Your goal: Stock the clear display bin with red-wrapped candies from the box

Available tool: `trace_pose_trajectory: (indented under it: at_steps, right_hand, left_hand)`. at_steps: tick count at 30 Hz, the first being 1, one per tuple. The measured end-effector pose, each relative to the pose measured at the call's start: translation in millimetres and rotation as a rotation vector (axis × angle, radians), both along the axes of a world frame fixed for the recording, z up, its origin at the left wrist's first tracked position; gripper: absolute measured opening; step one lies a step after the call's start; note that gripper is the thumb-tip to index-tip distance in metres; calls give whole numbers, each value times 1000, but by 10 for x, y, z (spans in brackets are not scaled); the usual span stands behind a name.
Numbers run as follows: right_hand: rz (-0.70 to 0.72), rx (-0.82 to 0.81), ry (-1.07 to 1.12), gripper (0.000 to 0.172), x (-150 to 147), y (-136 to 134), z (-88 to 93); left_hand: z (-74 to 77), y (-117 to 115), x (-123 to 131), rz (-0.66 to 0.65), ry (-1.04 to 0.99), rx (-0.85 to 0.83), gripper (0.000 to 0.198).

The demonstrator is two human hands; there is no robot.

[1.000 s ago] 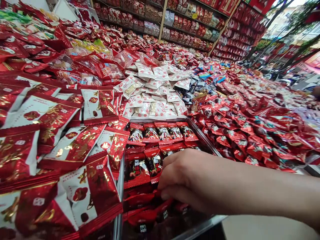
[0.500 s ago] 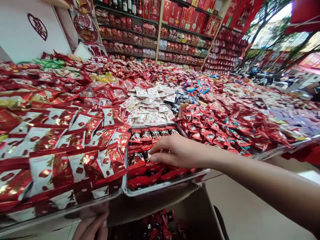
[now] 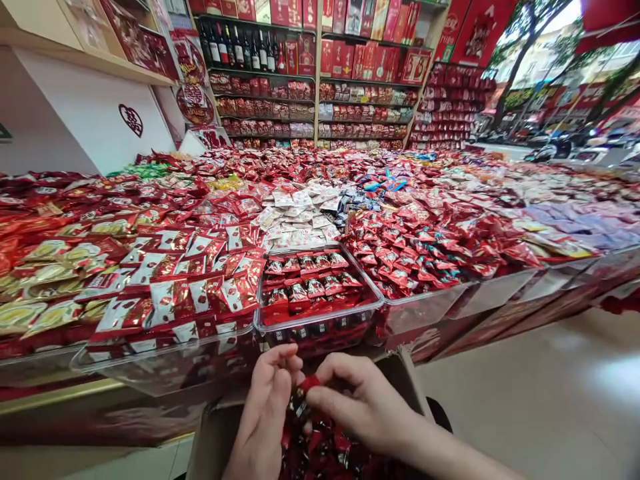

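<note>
My right hand [image 3: 363,400] is closed in a pinch on a small red-and-dark wrapped candy [image 3: 306,385] above the cardboard box. Close beside that candy, my left hand [image 3: 263,417] is cupped with its fingers apart; whether it touches the packet I cannot tell. Many similar red wrapped candies [image 3: 333,443] lie in the cardboard box [image 3: 407,377] beneath both hands. Just beyond stands a clear plastic tray [image 3: 320,319], holding rows of the same kind of packets [image 3: 315,287].
Trays of red-and-white packets [image 3: 170,300] adjoin on the left, and red twisted-wrap sweets [image 3: 400,257] on the right. White packets [image 3: 303,213] lie behind. Shelves with bottles [image 3: 243,50] and red boxes stand at the back. Tiled floor [image 3: 540,387] shows at right.
My right hand has come back from the tray to above the box, pinching a candy. My left hand has risen from the box's left edge to meet it. The view has shifted.
</note>
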State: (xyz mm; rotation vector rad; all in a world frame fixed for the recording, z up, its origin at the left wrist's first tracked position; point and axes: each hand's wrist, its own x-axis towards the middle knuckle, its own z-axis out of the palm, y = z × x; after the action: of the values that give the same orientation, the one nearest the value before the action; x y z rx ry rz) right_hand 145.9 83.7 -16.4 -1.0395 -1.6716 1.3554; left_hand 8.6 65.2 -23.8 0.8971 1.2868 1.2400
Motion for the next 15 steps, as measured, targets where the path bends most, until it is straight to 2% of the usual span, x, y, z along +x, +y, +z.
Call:
trace_pose_trajectory:
  at_steps: [4, 7, 11, 15]
  right_hand:
    - [-112, -202, 247, 26, 102, 18, -51]
    - [-123, -313, 349, 32, 161, 1, -59]
    - [-155, -305, 372, 32, 154, -57, -131]
    - [-123, -261, 281, 28, 159, -123, -218]
  left_hand:
    - [-8, -6, 12, -116, -71, -57, 43]
    - [-59, -31, 11, -111, -148, -127, 36]
    - [-183, -54, 21, -38, -180, -70, 28]
    - [-297, -108, 2, -42, -22, 10, 23]
